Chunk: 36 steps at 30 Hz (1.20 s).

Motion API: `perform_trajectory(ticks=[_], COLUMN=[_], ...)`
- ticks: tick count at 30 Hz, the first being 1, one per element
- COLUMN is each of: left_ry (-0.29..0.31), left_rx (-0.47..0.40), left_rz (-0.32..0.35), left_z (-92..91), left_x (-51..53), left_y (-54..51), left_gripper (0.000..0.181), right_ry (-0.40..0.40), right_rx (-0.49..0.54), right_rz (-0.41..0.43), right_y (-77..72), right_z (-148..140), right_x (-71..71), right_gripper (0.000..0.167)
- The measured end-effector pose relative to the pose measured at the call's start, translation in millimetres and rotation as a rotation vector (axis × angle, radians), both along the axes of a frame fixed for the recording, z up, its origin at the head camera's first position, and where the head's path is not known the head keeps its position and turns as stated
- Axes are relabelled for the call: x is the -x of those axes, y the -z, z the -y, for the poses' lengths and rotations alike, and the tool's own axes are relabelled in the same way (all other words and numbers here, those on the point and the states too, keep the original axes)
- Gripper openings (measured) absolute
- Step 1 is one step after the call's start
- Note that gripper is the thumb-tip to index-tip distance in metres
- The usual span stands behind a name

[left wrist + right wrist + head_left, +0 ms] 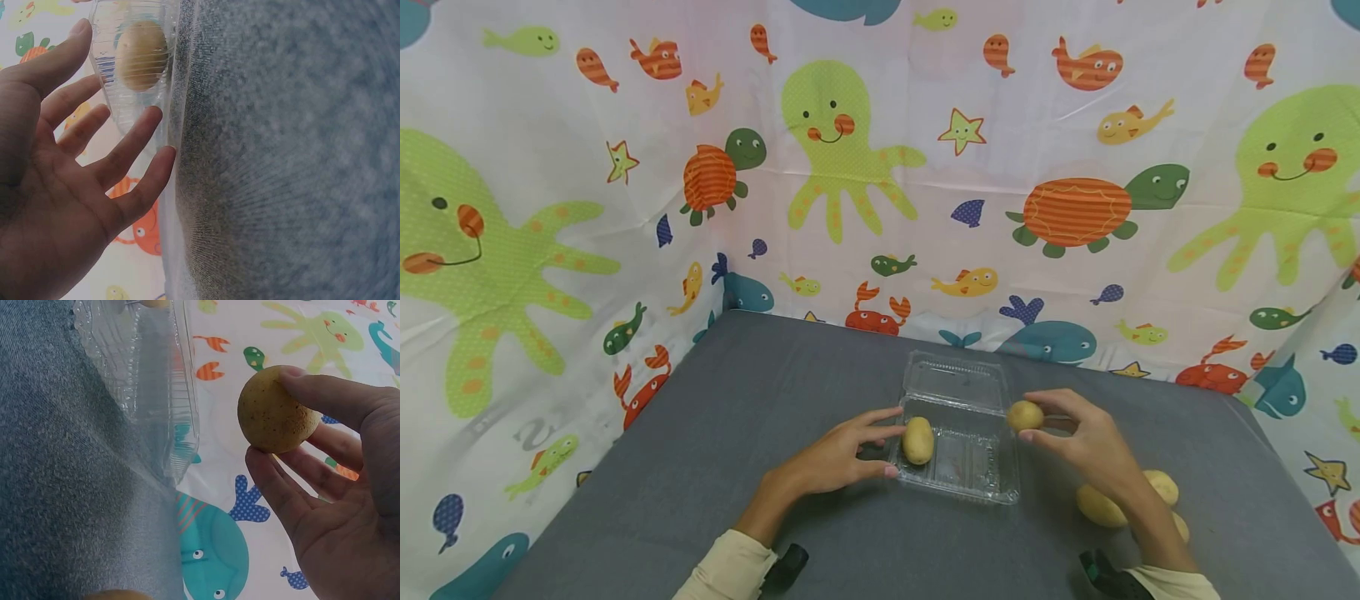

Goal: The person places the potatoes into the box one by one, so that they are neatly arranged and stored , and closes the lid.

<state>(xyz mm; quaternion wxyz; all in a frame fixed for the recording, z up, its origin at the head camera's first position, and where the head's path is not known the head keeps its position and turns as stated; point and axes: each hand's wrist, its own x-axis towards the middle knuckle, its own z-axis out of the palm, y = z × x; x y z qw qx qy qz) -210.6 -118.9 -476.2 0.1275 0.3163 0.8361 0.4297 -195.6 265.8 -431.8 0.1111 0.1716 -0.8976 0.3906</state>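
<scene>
Potato (274, 406) pinched in right hand (1092, 443) shows specks (286, 425) only in right-wrist view; left hand (842, 458) is splayed.

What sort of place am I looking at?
Likely a makeshift tabletop workspace: a grey table, a sea-animal curtain hung behind it, and a clear plastic container with a potato inside.

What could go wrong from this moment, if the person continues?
The round potato might slip, because the right hand pinches it only between thumb and fingers.

The clear plastic box could slide if bumped; the left hand is beside it but does not grip it firmly.

In the head view, the right forearm crosses the loose potatoes, so it might knock them.
</scene>
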Motion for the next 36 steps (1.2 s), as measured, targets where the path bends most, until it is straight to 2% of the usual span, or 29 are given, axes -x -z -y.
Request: perform_trajectory(ticks=[10,19,29,36], left_ry=[-0.001,0.000,0.002,-0.004], left_rx=[0.001,-0.002,0.002,0.006], left_rz=[0.014,0.020,0.012,-0.004], left_z=[0.0,0.4,1.2,1.0], left_x=[-0.7,-1.4,-0.3,0.4], left_y=[-2.3,-1.9,0.4,2.1], left_gripper=[0.064,0.064,0.065,0.064], right_ry=[-0.008,-0.065,-0.107,-0.122], right_rx=[0.017,0.077,0.091,0.058], right_rz=[0.013,0.047,0.002,-0.013], right_y=[1.7,5.5,10.4,12.5], right_z=[5.7,11.2,22.1,29.3], right_x=[1.2,3.8,5.7,6.0], right_gripper=[0.047,0.047,0.046,0.047])
